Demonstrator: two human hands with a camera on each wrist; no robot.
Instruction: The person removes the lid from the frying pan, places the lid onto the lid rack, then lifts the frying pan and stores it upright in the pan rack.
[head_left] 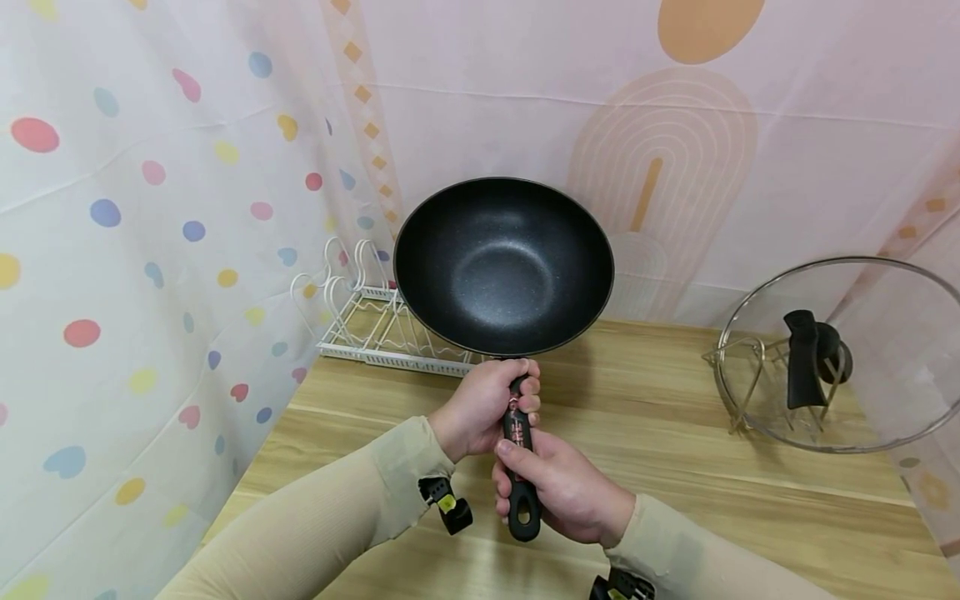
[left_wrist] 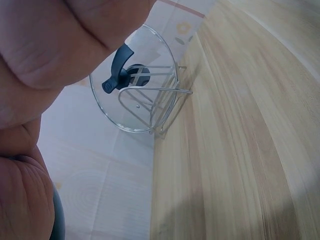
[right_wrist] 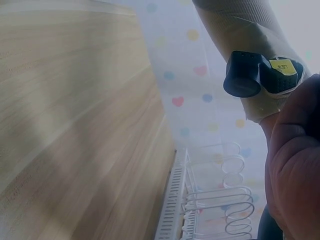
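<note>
A black wok (head_left: 504,267) is held up over the table, its dark inside facing me and its long handle (head_left: 519,429) pointing toward me. My left hand (head_left: 491,404) grips the handle close to the pan. Lower down, near the end with the hanging hole, my right hand (head_left: 562,483) wraps round the same handle, thumb lying across its top. In the left wrist view, curled fingers (left_wrist: 60,55) fill the upper left. The right wrist view shows part of a hand (right_wrist: 295,165) at the right edge, with a sliver of the dark wok below it.
Behind the wok at the left stands a white wire rack (head_left: 397,360), partly hidden by the pan. A glass lid (head_left: 885,350) with a black knob leans upright in a metal stand (head_left: 753,375) at the right. Patterned curtains (head_left: 480,92) hang behind the wooden table (head_left: 660,400).
</note>
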